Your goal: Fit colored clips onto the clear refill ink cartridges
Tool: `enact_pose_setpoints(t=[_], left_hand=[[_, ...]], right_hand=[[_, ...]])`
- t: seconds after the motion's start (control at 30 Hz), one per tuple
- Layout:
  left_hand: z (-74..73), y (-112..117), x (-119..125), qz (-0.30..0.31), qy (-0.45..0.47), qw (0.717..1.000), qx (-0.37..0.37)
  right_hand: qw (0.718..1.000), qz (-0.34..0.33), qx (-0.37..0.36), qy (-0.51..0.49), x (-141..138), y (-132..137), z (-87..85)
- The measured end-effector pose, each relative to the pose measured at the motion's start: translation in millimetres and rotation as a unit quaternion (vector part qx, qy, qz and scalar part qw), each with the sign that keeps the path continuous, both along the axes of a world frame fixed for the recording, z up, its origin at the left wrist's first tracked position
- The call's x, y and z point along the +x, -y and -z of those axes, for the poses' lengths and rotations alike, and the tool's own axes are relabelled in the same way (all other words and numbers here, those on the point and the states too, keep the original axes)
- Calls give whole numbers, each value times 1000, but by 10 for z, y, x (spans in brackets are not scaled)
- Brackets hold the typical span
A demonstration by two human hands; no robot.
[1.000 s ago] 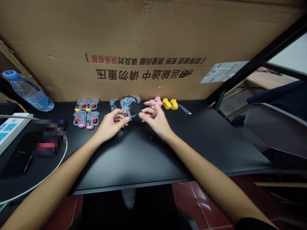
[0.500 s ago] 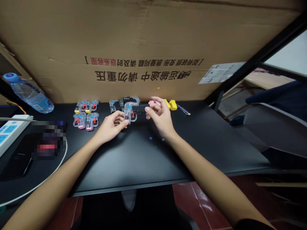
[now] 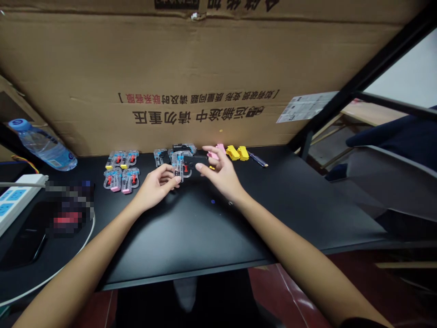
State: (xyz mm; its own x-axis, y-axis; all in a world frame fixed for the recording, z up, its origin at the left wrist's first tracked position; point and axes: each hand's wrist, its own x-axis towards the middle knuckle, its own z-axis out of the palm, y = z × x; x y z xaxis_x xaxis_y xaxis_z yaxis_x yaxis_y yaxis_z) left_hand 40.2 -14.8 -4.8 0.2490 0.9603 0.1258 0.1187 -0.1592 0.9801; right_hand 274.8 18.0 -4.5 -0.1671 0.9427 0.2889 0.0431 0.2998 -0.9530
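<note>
Clear plastic pc. (image 3: pixel 179 165) w/ blue + red parts is in the L hand (image 3: pixel 154 188), pinched btwn thumb and fingers, above the black counter (image 3: pixel 184 246). R hand (image 3: pixel 222 176) is just beside it, part open, thumb and index apart; sm. yellow bit (image 3: pixel 212 168) shows by its fingers, can't tell if gripped. Dark part (image 3: pixel 195 160) sits btwn the two hands; can't tell if R hand touches it.

Left of L hand: back pair w/ yellow ends (image 3: pixel 128 158), front pair w/ pink ends (image 3: pixel 129 181), all clear w/ red bits. Just beyond the hands: clear/black pcs. (image 3: pixel 184 148). Past R fingers: pink pcs. (image 3: pixel 221 149), then two yellow pcs. (image 3: pixel 232 153) and a slim dk. blue tool (image 3: pixel 258 159). Nearer than R hand, btwn forearms: tiny blue dot (image 3: pixel 213 201). Well left of L hand: water bottle (image 3: pixel 46 146), white pwr strip (image 3: pixel 18 193). Cardboard (image 3: pixel 205 59) stands behind everything.
</note>
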Motion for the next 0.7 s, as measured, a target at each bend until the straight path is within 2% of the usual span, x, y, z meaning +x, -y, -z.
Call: enact_pose_setpoints(t=[0.1, 0.23, 0.3, 0.43, 0.5, 0.7], left_hand=[[-14, -6, -13, -1, -1, 1000, 0], [2, -4, -11, -2, -1, 1000, -2], [18, -4, -7, -3, -5, 1000, 1], [31, -5, -2, 3, -24, 1000, 8], [22, -3, -5, 7, -26, 1000, 10], [-38, 17, -10, 8, -43, 999, 18]], right_hand=[[999, 36, 5, -23, 67, -78, -27], [999, 30, -5, -20, 52, -77, -5], [1000, -2, -18, 9, 7, -37, 28], [991, -113, -40, 59, -92, 60, 77], [989, -128, -42, 61, -108, 78, 69], [999, -4, -46, -28, 10, -32, -17]])
